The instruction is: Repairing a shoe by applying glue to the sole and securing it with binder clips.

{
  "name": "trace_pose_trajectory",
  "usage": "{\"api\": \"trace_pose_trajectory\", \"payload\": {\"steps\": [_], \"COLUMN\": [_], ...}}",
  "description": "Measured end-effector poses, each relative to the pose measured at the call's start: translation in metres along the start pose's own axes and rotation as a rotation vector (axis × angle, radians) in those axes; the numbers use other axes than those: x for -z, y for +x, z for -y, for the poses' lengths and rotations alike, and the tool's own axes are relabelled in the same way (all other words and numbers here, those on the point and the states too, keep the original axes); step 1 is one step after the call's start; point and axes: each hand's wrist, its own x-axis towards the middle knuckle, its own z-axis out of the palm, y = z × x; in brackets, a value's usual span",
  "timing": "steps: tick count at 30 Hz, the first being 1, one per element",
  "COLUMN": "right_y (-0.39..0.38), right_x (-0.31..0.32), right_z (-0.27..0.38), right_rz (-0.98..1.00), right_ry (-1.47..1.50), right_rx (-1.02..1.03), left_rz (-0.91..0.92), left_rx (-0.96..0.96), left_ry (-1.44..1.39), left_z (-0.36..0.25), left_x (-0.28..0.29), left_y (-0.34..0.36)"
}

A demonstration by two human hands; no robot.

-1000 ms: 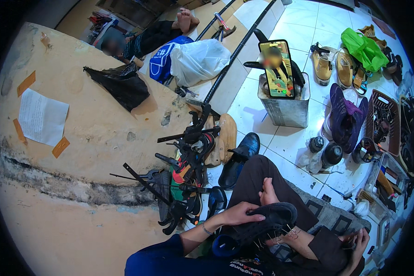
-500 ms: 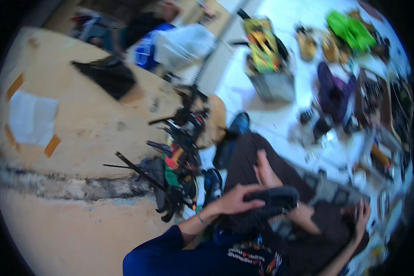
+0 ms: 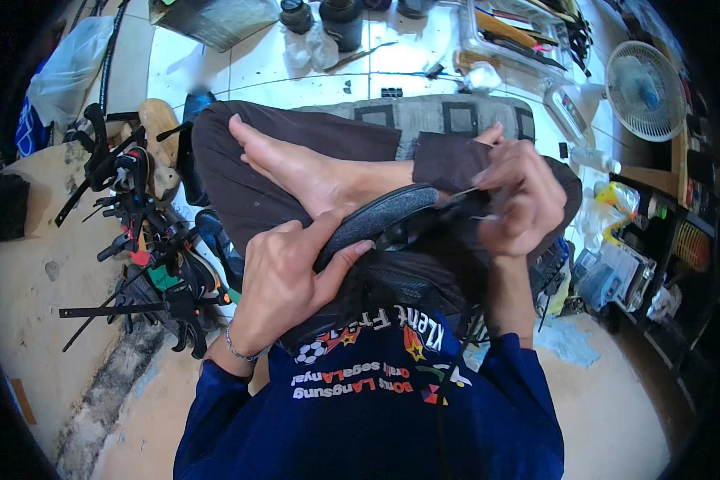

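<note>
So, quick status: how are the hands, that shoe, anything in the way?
Left hand gripping dark shoe over lap. Right hand blurred near its right end, thin item at fingertips, grip unclear. Bare foot close beyond shoe.

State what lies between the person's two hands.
Between them, the head view shows a dark shoe gripped by the left hand and, nearer the right hand, a thin pale thing too blurred to identify.

Clamps lie left of the shoe; a fan stands right.
</note>
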Motion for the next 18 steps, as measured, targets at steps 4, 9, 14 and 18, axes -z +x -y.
{"api": "trace_pose_trajectory", "payload": {"steps": [4,9,14,18], "right_y": [0.0,-0.006,-0.012,-0.011], "right_x": [-0.019,-0.025,-0.034,-0.042], "right_z": [0.022,0.026,0.019,0.016], "right_rz": [0.073,0.056,-0.031,-0.079], "right_ry": [0.011,0.015,0.021,0.03], "right_rx": [0.185,0.235,0.221,0.156], "left_rz": [-0.023,-0.02,-0.028,0.006], "left_rx": [-0.015,-0.043,-0.053,-0.06], "left_ry": [0.027,0.064,0.078,0.101], "left_z": [-0.007,-0.01,-0.011,-0.01], "left_x": [-0.004,-0.008,-0.012,-0.011], "left_y": [-0.004,-0.005,-0.003,-0.002]}}
